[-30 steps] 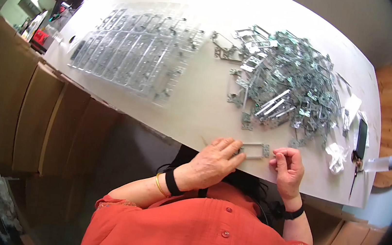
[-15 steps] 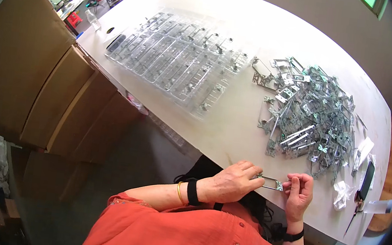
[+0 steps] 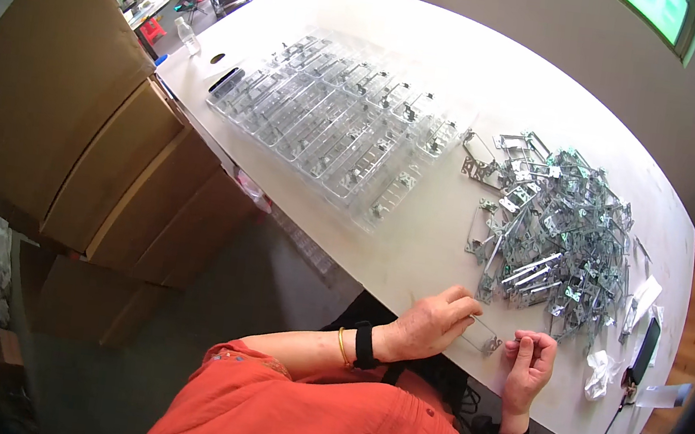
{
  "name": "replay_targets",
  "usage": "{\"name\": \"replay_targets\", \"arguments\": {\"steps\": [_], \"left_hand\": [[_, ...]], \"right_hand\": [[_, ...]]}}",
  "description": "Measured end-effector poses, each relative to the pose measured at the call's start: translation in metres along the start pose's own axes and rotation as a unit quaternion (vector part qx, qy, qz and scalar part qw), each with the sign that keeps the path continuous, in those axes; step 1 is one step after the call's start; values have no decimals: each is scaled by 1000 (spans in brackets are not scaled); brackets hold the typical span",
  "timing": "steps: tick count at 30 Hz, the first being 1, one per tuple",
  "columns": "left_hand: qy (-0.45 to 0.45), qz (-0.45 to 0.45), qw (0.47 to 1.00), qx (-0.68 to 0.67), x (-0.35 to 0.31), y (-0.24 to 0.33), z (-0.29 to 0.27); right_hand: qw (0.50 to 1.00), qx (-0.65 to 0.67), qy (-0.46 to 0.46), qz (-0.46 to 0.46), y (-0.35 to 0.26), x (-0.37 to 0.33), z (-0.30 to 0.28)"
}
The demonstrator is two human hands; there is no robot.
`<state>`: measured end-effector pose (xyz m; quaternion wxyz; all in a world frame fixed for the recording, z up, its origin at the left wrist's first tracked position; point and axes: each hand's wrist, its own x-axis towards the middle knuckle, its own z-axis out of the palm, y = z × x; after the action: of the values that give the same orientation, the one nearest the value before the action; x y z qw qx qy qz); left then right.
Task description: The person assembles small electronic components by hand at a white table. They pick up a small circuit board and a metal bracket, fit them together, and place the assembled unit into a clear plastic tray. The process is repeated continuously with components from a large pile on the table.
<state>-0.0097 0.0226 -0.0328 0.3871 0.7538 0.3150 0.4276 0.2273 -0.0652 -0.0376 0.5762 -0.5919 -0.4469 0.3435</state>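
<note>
At the near edge of the table my left hand (image 3: 436, 322) is closed on one end of a thin metal frame (image 3: 486, 342); its other end sticks out toward my right hand. My right hand (image 3: 529, 365) sits just beside that free end, thumb and fingers pinched together. Whatever is between those fingertips is too small to make out. Beyond my hands lies a heap of similar metal frames (image 3: 566, 235), tangled together. To the left of the heap, a clear plastic tray (image 3: 348, 213) holds rows of such metal parts in long compartments.
At the right table edge lie a crumpled white wrapper (image 3: 601, 374), a dark-handled tool (image 3: 645, 349) and clear plastic film (image 3: 662, 395). Large cardboard boxes (image 3: 43, 84) stand left of the white table (image 3: 411, 268). A clear bottle (image 3: 186, 37) is at its far left corner.
The metal frame has turned in my left hand, its free end now tilted down and nearer me. My right fingers have curled in closer. The head view has shifted slightly.
</note>
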Motion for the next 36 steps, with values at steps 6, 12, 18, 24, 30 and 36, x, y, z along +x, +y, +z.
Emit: {"name": "replay_targets", "arguments": {"steps": [6, 12, 18, 24, 30, 36], "left_hand": [[-25, 20, 999, -12, 4, -11, 2], [-82, -8, 997, -7, 3, -5, -5], [-79, 66, 994, 29, 5, -8, -5], [-93, 69, 993, 17, 3, -6, -7], [-110, 50, 993, 7, 3, -7, -8], [-70, 42, 996, 22, 3, -14, -3]], "right_hand": [[1000, -21, -5, -5, 0, 3, 3], [1000, -2, 2, 8, -2, 5, 4], [1000, -4, 4, 16, 1, 4, 1], [1000, 9, 6, 21, 0, 4, 2], [1000, 8, 28, 3, -1, 3, 5], [999, 18, 26, 2, -1, 7, 4]]}}
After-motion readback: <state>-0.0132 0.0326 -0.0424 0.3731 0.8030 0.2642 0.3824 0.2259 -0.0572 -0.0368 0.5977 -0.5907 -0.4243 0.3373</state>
